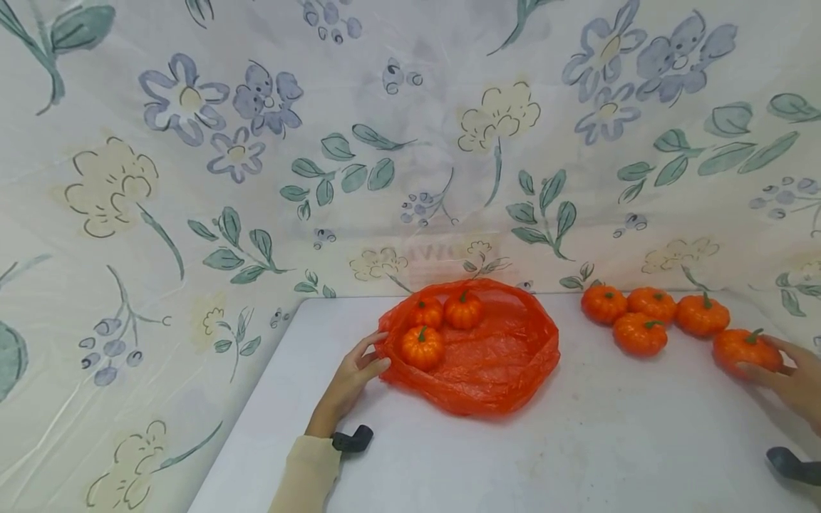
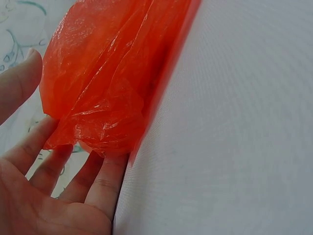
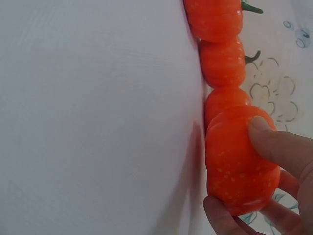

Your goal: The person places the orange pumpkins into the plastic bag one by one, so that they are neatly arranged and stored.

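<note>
A red plastic bag lies spread open on the white table, with three small orange pumpkins, one of them a front pumpkin, in its left part. At the bag's left edge, my left hand touches the plastic. The left wrist view shows the fingers extended against the crumpled bag, the thumb standing apart. On the far right, my right hand grips another small pumpkin by its side. Thumb and fingers span this pumpkin in the right wrist view.
Several more small pumpkins, such as a near one, sit grouped at the table's back right, between the bag and my right hand. The white table backs onto a flower-printed sheet. Each wrist carries a dark camera mount.
</note>
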`<state>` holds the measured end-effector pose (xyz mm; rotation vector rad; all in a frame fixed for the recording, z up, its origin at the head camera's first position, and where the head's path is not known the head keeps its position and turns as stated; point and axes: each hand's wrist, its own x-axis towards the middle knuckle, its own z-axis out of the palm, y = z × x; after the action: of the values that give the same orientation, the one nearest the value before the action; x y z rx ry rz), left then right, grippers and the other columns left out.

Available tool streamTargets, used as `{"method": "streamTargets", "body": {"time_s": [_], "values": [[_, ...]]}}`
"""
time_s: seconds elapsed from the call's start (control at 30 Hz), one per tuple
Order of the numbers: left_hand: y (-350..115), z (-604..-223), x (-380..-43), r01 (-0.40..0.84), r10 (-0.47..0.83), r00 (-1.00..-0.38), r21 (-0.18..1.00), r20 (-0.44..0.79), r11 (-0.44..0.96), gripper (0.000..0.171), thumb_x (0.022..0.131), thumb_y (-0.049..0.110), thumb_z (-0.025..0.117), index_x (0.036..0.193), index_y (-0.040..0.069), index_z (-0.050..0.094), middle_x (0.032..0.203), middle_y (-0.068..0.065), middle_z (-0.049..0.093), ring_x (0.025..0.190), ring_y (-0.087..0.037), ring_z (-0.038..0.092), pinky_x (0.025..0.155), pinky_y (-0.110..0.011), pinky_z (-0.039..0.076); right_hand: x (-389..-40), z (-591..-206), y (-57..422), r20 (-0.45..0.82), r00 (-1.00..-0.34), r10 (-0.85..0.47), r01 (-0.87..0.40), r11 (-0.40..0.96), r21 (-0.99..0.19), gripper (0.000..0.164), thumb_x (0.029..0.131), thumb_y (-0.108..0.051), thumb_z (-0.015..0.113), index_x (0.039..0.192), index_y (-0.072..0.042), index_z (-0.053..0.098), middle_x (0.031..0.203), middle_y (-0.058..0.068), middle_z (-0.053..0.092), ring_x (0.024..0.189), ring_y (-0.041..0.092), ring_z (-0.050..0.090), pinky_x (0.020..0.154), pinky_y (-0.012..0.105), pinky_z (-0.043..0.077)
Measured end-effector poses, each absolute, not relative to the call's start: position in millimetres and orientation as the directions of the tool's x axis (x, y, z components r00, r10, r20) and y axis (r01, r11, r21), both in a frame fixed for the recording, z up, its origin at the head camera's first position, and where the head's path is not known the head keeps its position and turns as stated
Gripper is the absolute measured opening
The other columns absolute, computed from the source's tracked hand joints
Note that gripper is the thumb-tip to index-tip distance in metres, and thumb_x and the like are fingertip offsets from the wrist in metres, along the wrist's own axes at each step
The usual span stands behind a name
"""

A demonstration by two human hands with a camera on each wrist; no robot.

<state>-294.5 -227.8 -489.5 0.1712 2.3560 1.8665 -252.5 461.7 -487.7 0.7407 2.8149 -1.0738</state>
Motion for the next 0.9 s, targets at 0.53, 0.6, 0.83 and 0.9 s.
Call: {"method": "streamTargets", "body": {"time_s": [0.53,0.6,0.83,0.9], "values": [[-227.3,-490.1,-293.9,0.021,0.177,-0.984,0.975,-0.019,0.219,0.062,0.092,0.033,0.069,0.148,0.025,0.045,0.165,-0.002,0.027,0.145,-0.034,0.038,0.113,-0.051,0.042,-236.2,-457.6,440.6,-0.043,-0.941,0.336,0.289,0.730,-0.619,0.107,0.090,-0.063,0.056,0.156,0.005,0.007,0.156,0.040,0.006,0.130,0.066,0.021,0.093,0.077,0.038],[-227.2,-489.9,-293.5,0.020,0.177,-0.984,0.976,-0.020,0.217,0.061,0.092,0.033,0.069,0.148,0.026,0.045,0.165,-0.001,0.027,0.145,-0.034,0.038,0.113,-0.051,0.042,-236.4,-452.5,437.2,-0.044,-0.951,0.306,0.265,0.732,-0.628,0.107,0.091,-0.064,0.055,0.155,0.006,0.006,0.155,0.041,0.003,0.130,0.067,0.019,0.092,0.078,0.038],[-226.9,-489.5,-293.6,0.029,0.174,-0.985,0.973,-0.012,0.230,0.062,0.092,0.035,0.069,0.148,0.025,0.045,0.165,-0.002,0.027,0.145,-0.034,0.039,0.113,-0.051,0.042,-240.1,-431.0,415.4,-0.027,-0.975,0.222,0.188,0.744,-0.641,0.105,0.092,-0.064,0.055,0.156,0.005,0.007,0.153,0.045,0.002,0.124,0.067,0.024,0.088,0.078,0.040],[-227.2,-490.0,-294.2,0.031,0.173,-0.985,0.972,-0.010,0.233,0.061,0.092,0.035,0.068,0.148,0.026,0.045,0.165,-0.002,0.027,0.144,-0.034,0.039,0.113,-0.052,0.042,-241.2,-427.6,407.4,0.001,-0.979,0.202,0.154,0.750,-0.643,0.102,0.094,-0.060,0.056,0.155,0.006,0.010,0.152,0.045,0.006,0.121,0.066,0.027,0.089,0.077,0.041]]}}
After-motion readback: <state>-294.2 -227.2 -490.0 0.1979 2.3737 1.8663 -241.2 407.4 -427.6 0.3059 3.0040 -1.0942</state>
